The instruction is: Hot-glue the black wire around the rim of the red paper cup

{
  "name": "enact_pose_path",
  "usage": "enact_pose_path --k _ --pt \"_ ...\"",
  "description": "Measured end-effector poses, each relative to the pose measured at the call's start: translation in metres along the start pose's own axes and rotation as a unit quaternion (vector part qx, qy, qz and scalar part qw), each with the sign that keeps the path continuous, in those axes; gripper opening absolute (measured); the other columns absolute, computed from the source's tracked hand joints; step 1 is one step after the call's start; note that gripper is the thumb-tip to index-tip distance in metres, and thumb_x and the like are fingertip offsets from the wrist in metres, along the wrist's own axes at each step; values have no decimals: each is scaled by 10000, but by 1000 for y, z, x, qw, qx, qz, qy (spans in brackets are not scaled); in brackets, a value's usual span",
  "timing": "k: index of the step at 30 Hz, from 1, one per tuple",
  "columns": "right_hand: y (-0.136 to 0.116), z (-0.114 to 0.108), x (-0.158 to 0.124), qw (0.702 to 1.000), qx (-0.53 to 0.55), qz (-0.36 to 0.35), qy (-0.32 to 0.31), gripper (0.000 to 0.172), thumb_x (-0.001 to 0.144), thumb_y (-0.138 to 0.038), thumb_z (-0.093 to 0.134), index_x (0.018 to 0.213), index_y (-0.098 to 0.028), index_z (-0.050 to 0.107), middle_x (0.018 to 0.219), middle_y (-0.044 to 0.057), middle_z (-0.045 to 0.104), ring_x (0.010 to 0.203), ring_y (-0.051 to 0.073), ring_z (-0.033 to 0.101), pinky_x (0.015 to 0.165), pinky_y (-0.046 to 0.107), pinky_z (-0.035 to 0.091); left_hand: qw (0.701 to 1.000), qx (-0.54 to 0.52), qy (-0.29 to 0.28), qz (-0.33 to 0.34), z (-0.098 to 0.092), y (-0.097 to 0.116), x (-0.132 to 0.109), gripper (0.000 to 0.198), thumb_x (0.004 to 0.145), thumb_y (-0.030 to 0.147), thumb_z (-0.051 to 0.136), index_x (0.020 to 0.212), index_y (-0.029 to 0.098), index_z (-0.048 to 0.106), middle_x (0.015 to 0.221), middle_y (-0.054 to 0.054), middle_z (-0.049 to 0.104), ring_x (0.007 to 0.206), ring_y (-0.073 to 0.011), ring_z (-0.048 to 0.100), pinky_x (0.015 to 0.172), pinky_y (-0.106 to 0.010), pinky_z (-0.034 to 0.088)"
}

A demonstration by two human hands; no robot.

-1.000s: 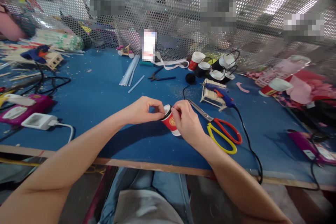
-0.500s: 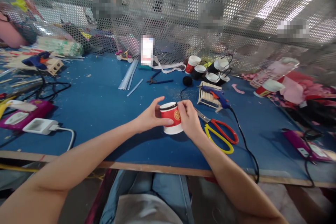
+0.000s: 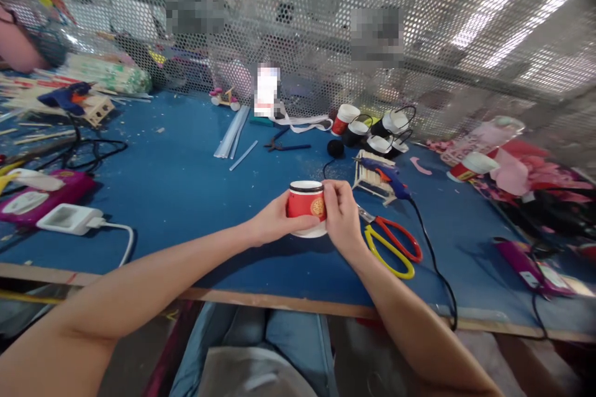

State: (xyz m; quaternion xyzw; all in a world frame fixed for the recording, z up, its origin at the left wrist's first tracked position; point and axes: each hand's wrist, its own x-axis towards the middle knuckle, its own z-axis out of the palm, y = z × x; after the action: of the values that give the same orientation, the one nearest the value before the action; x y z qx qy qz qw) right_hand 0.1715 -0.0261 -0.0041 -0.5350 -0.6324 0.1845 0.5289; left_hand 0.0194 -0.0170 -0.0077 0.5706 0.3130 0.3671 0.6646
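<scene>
A red and white paper cup [image 3: 305, 203] with a gold emblem and a black band round its rim is held upright over the blue table. My left hand [image 3: 275, 221] grips it from the left, thumb across the front and the other fingers hidden behind. On the right side, my right hand [image 3: 342, 214] is closed with its fingertips at the rim and wall. Scissors [image 3: 391, 247] with one red and one yellow handle lie just right of my right hand. A black ball of cord [image 3: 335, 148] sits behind, its strand running toward the cup.
A blue glue gun [image 3: 384, 175] rests on a small stick rack [image 3: 367, 183]. Pliers [image 3: 288, 147], clear glue sticks [image 3: 231, 133] and several cups stand or lie farther back. Purple power strips [image 3: 69, 189] are at both sides. A perforated metal screen [image 3: 307, 25] rises behind.
My left index finger, raised before, has come down behind the cup, and the left thumb reaches farther across its front. The cup is more upright. The view has shifted slightly.
</scene>
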Motion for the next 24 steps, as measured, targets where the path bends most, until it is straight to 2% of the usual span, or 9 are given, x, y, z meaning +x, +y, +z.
enact_pose_path --k 4,9,12,14,16,19,24 --pt "-4 -2 -1 1000 16 -4 -4 228 922 -427 413 898 -221 507 910 45 619 780 153 574 691 303 463 999 -21 -38 -5 -4 1 0 617 695 336 731 1207 123 460 1203 -136 579 1035 -210 575 930 -378 450" --pt "-5 -2 -3 999 23 -23 -26 204 935 -387 393 928 -220 511 934 59 631 807 160 595 692 306 483 995 2 -99 24 -7 -1 3 587 724 338 712 1222 150 465 1187 -122 587 1056 -219 572 943 -389 441" --pt "-2 -3 -3 999 5 -41 -30 172 937 -355 389 952 -220 495 902 57 619 782 160 591 683 309 486 993 9 -111 30 -11 -2 7 667 687 328 743 1257 168 435 1211 -127 567 1078 -238 563 938 -405 444" --pt "1 -3 -3 997 -19 -71 -23 131 933 -322 393 921 -221 475 916 64 602 798 165 585 702 322 483 996 16 -84 35 -15 -2 9 787 649 305 768 1315 204 361 1246 -126 528 1096 -241 548 932 -412 444" --pt "2 -3 -3 992 -55 -115 -20 98 922 -282 399 857 -224 445 922 74 580 828 177 577 724 341 476 996 66 -35 55 -21 1 9 834 641 288 765 1343 228 318 1232 -116 510 1096 -233 537 940 -420 431" --pt "0 -3 -4 981 -110 -158 -31 117 906 -257 410 791 -233 405 912 88 557 846 196 563 713 359 471 978 171 26 118 -25 7 8 715 677 285 721 1305 216 386 1155 -98 529 1087 -220 525 954 -417 412" --pt "-3 -2 -6 965 -164 -201 -38 111 905 -242 417 794 -242 405 919 88 569 876 205 559 700 358 470 944 274 55 173 -20 13 2 511 705 233 665 1192 222 510 1107 -81 554 1049 -211 540 908 -391 443"
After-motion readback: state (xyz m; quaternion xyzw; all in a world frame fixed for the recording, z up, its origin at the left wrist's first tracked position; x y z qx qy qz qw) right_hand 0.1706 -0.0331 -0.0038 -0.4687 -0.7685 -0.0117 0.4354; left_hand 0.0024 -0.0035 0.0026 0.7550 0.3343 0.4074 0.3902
